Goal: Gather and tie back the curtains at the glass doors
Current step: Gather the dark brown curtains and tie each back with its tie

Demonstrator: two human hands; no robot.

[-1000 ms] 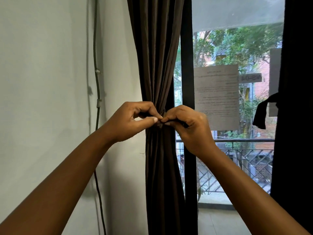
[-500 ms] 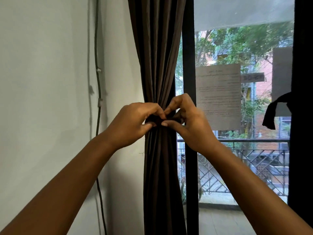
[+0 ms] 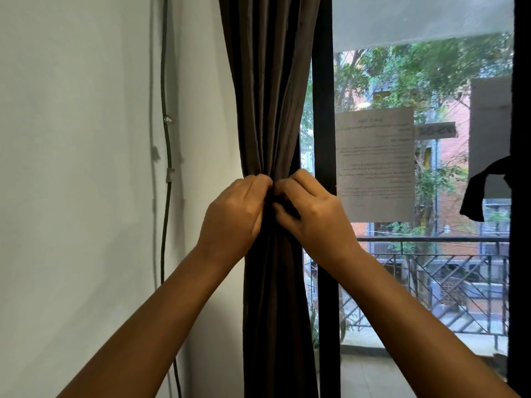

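Observation:
A dark brown curtain (image 3: 270, 96) hangs gathered into a narrow bundle beside the black door frame (image 3: 323, 110). My left hand (image 3: 232, 214) and my right hand (image 3: 313, 214) meet at the bundle's pinched waist, fingers curled round a dark tie band that is mostly hidden between them. Fingertips of both hands touch at the front of the bundle. At the far right edge a second dark curtain (image 3: 521, 196) hangs, with a loose dark strip (image 3: 477, 193) sticking out from it.
A white wall (image 3: 86, 168) stands to the left with a thin cable (image 3: 166, 139) clipped down it. The glass door (image 3: 431, 254) carries a taped paper sheet (image 3: 375, 165). A balcony railing (image 3: 431, 268) and trees lie outside.
Both hands have turned over at the curtain's waist: knuckles now face me and the fingers curl inward, where earlier thumbs and forefingers pinched the tie from the front.

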